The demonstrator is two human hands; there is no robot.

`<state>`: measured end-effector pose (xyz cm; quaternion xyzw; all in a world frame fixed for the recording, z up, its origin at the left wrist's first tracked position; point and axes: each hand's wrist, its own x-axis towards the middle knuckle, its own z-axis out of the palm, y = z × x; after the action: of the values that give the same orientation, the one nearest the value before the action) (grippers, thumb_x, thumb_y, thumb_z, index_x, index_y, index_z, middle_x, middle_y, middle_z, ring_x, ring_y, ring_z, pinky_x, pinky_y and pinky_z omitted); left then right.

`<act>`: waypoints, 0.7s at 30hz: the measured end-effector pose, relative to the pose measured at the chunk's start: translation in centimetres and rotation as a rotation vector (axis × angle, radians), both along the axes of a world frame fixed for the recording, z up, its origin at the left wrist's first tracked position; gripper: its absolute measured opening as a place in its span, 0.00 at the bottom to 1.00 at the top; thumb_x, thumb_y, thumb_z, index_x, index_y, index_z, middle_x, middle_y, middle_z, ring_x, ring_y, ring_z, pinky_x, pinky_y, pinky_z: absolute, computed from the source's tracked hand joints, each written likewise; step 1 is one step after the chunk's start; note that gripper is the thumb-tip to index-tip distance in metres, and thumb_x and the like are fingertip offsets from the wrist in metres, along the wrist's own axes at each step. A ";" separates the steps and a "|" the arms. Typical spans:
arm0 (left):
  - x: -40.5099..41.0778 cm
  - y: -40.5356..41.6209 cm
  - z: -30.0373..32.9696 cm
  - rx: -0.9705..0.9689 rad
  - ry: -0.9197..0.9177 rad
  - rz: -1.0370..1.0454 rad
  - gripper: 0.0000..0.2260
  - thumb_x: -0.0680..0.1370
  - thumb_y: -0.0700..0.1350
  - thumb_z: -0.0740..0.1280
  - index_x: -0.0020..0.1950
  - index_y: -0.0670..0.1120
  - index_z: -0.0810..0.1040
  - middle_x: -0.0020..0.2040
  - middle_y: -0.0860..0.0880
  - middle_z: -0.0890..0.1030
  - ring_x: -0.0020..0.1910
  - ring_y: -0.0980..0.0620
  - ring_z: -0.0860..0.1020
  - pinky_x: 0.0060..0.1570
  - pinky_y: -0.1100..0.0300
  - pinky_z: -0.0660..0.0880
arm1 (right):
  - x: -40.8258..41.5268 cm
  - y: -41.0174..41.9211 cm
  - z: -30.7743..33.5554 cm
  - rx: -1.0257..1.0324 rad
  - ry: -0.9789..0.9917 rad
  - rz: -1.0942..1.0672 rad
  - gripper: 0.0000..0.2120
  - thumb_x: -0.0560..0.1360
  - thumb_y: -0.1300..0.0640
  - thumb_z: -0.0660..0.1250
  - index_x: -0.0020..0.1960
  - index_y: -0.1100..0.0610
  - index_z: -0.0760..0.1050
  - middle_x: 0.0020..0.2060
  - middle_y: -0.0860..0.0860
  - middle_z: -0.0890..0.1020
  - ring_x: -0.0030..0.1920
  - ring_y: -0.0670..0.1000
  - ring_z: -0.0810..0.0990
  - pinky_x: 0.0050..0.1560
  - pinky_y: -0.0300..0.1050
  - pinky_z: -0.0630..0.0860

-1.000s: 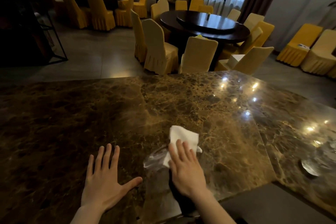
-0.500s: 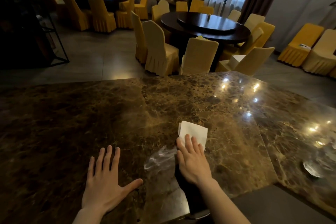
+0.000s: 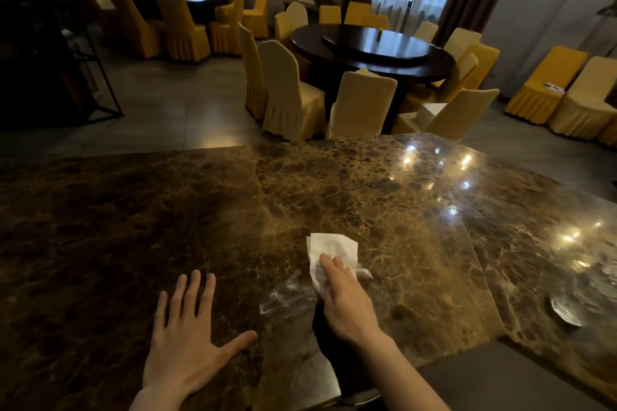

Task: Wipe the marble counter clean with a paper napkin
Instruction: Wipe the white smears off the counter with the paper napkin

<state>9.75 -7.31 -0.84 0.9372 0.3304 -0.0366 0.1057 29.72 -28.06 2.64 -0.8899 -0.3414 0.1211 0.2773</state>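
Observation:
A white paper napkin (image 3: 330, 248) lies crumpled on the brown marble counter (image 3: 384, 210), near its front middle. My right hand (image 3: 347, 302) presses down on the napkin's near half, fingers curled over it. A pale wet smear (image 3: 287, 295) shines on the marble just left of that hand. My left hand (image 3: 187, 340) rests flat on the counter further left, fingers spread, holding nothing.
The counter's front edge steps back at the right (image 3: 500, 337). A small shiny glass dish (image 3: 564, 310) sits on the right part of the counter. Beyond the far edge stand yellow-covered chairs (image 3: 287, 90) around a dark round table (image 3: 374, 47).
My right hand has slid the napkin away from me and slightly right across the marble, then turned; the napkin is more crumpled now. My left hand has stayed flat in place.

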 end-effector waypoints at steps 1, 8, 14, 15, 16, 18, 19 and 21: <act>-0.1 0.0 0.0 0.002 0.001 0.003 0.61 0.60 0.91 0.38 0.81 0.53 0.30 0.84 0.50 0.32 0.82 0.48 0.29 0.83 0.41 0.35 | -0.5 0.0 -0.3 0.024 -0.046 0.050 0.22 0.83 0.60 0.59 0.75 0.48 0.67 0.75 0.47 0.70 0.77 0.50 0.63 0.73 0.47 0.64; 0.0 0.0 0.1 0.005 0.012 -0.002 0.61 0.60 0.90 0.37 0.81 0.53 0.29 0.84 0.50 0.31 0.82 0.49 0.29 0.83 0.41 0.35 | 2.0 -1.7 0.4 0.035 -0.252 0.064 0.20 0.76 0.65 0.70 0.67 0.54 0.77 0.63 0.49 0.80 0.60 0.54 0.75 0.56 0.51 0.77; 0.0 -0.1 0.4 0.001 0.049 0.007 0.61 0.58 0.90 0.34 0.80 0.53 0.27 0.83 0.49 0.29 0.81 0.48 0.28 0.83 0.41 0.35 | 4.4 -1.4 1.9 0.217 0.005 -0.160 0.10 0.72 0.65 0.72 0.47 0.52 0.86 0.42 0.47 0.86 0.44 0.47 0.83 0.46 0.44 0.77; 0.0 -0.1 0.5 -0.001 0.056 0.008 0.61 0.58 0.90 0.34 0.80 0.53 0.26 0.83 0.49 0.29 0.81 0.48 0.28 0.83 0.41 0.35 | 5.5 -1.7 2.4 0.286 0.065 -0.279 0.10 0.74 0.65 0.72 0.47 0.51 0.86 0.41 0.47 0.86 0.42 0.46 0.83 0.45 0.46 0.79; 0.0 -0.2 0.6 -0.002 0.060 0.007 0.62 0.57 0.90 0.33 0.80 0.53 0.26 0.83 0.49 0.29 0.81 0.48 0.28 0.83 0.41 0.35 | 6.6 -2.2 2.8 0.327 0.092 -0.382 0.09 0.75 0.64 0.71 0.47 0.50 0.86 0.41 0.46 0.86 0.42 0.47 0.83 0.46 0.49 0.80; 0.1 -0.3 0.8 0.002 0.061 0.002 0.62 0.57 0.90 0.32 0.80 0.53 0.27 0.83 0.49 0.29 0.81 0.48 0.28 0.83 0.41 0.35 | 8.3 -3.0 3.0 0.298 0.011 -0.457 0.10 0.76 0.63 0.70 0.51 0.51 0.86 0.44 0.49 0.86 0.45 0.50 0.83 0.49 0.53 0.81; 0.1 -0.3 0.8 0.002 0.060 0.003 0.62 0.57 0.90 0.32 0.80 0.53 0.27 0.83 0.49 0.30 0.82 0.48 0.28 0.83 0.41 0.35 | 8.8 -3.3 2.7 0.244 -0.050 -0.421 0.11 0.75 0.64 0.69 0.52 0.53 0.86 0.47 0.52 0.86 0.48 0.53 0.83 0.51 0.52 0.80; 0.1 -0.3 0.8 -0.004 0.050 0.005 0.62 0.57 0.90 0.32 0.81 0.53 0.28 0.84 0.49 0.31 0.82 0.48 0.29 0.83 0.41 0.36 | 8.7 -3.6 1.6 0.056 -0.124 -0.233 0.12 0.77 0.65 0.68 0.57 0.56 0.84 0.58 0.57 0.82 0.61 0.60 0.78 0.59 0.54 0.75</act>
<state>9.87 -7.57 -0.04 0.9349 0.3354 -0.0602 0.0993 38.47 -31.68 4.27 -0.9213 -0.2552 0.0231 0.2925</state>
